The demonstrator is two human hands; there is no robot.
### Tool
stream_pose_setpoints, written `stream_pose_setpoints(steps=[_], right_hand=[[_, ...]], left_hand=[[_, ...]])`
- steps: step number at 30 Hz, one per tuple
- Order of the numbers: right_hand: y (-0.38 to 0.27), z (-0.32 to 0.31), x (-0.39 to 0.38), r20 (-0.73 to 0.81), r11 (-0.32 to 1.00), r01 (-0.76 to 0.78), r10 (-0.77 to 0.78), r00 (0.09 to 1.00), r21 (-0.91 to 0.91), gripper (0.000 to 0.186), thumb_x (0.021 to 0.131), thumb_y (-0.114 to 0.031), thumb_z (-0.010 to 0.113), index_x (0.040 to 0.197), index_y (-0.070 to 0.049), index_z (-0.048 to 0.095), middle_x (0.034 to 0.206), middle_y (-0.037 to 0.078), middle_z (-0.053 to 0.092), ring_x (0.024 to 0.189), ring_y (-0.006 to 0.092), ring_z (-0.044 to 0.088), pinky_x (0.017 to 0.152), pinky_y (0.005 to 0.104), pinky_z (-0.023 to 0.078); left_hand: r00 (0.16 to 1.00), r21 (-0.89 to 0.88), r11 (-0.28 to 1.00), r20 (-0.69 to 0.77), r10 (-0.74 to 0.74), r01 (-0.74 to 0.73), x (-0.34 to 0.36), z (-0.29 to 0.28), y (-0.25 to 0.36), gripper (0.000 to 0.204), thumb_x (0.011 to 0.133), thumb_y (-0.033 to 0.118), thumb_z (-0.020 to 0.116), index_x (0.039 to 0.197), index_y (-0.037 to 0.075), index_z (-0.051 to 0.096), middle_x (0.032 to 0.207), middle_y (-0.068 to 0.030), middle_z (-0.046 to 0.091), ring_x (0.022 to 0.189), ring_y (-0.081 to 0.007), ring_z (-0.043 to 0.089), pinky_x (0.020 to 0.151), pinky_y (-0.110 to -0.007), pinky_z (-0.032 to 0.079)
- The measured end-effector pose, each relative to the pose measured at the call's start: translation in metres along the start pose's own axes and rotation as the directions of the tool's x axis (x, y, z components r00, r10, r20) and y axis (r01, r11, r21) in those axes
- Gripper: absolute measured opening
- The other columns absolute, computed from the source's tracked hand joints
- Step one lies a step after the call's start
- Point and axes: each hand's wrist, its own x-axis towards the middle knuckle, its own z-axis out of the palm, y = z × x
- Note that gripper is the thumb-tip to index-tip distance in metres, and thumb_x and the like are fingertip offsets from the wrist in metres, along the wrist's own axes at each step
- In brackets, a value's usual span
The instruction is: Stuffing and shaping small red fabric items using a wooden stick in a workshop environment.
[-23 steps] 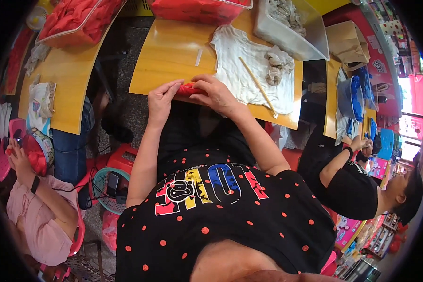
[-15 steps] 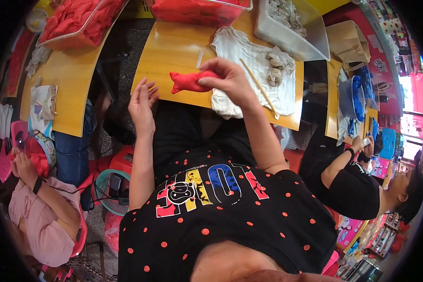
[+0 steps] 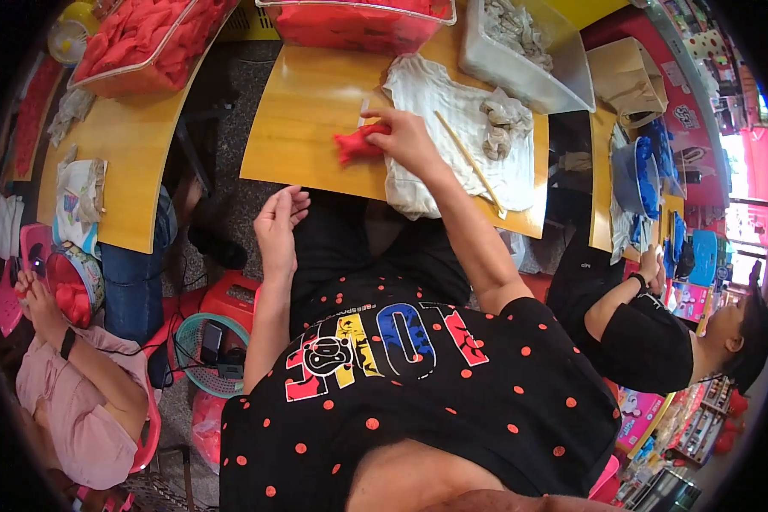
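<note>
The right hand (image 3: 401, 141) was pinched closed at thumb and fingertips, palm facing down, and the left hand (image 3: 278, 224) hung half-uncurled just off the near edge of the yellow-brown table (image 3: 303, 94), with nothing visible in it.

That table, the largest thing within reach, gave the right hand a firm surface to work over. Along its far side stood a clear bin of beige material (image 3: 525, 78) at the right and a clear bin of red pieces (image 3: 350, 32) to its left, presumably pushed back for elbow room. A wrinkled white cloth (image 3: 422, 94) covered much of the right half, probably spread as a soft layer under a slender wooden stick (image 3: 469, 162), which slanted from far left to near right, and a crumpled beige bundle (image 3: 505, 119).

Smaller was the red cloth piece (image 3: 357, 147), gripped by its right end just left of the white cloth; that hold seemingly left its left end uncovered. Whether it touched the table could not be told. On its far side lay a thin pale strip (image 3: 363, 112).
</note>
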Motion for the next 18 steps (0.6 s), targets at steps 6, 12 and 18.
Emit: stream_pose_setpoints(steps=[6,12,18], right_hand=[[-0.006,-0.008,0.006,0.165,0.64,-0.148,0.034,0.986,0.754,0.041,0.08,-0.004,0.063,0.119,0.0,0.052,0.092,0.012,0.066,0.082,0.0173,0.064,0.075,0.0302,0.051],[-0.033,0.001,-0.013,-0.206,0.97,0.0,0.051,0.977,0.243,0.039,0.077,-0.009,0.067,0.113,0.002,0.056,0.08,0.015,0.067,0.076,0.014,0.065,0.066,0.0272,0.052],[-0.07,-0.001,-0.035,0.153,0.746,-0.143,0.057,0.987,0.65,0.037,0.082,-0.013,0.066,0.115,0.001,0.056,0.097,0.008,0.064,0.087,0.0113,0.06,0.076,0.0219,0.047]], left_hand=[[0.991,0.151,0.979,0.043,0.13,-0.135,-0.009,0.014,0.002,0.027,0.095,0.02,0.047,0.102,-0.001,0.062,0.089,-0.0065,0.064,0.081,-0.012,0.06,0.074,-0.024,0.048],[0.729,0.622,0.441,0.335,0.597,-0.647,-0.014,0.053,0.031,0.037,0.073,0.0,0.067,0.109,0.002,0.058,0.102,-0.014,0.058,0.095,-0.0272,0.057,0.08,-0.032,0.047],[0.663,0.619,0.385,0.31,0.681,-0.685,0.013,0.068,0.021,0.036,0.075,0.0,0.067,0.108,0.001,0.053,0.103,-0.0124,0.059,0.095,-0.0274,0.058,0.081,-0.033,0.048]])
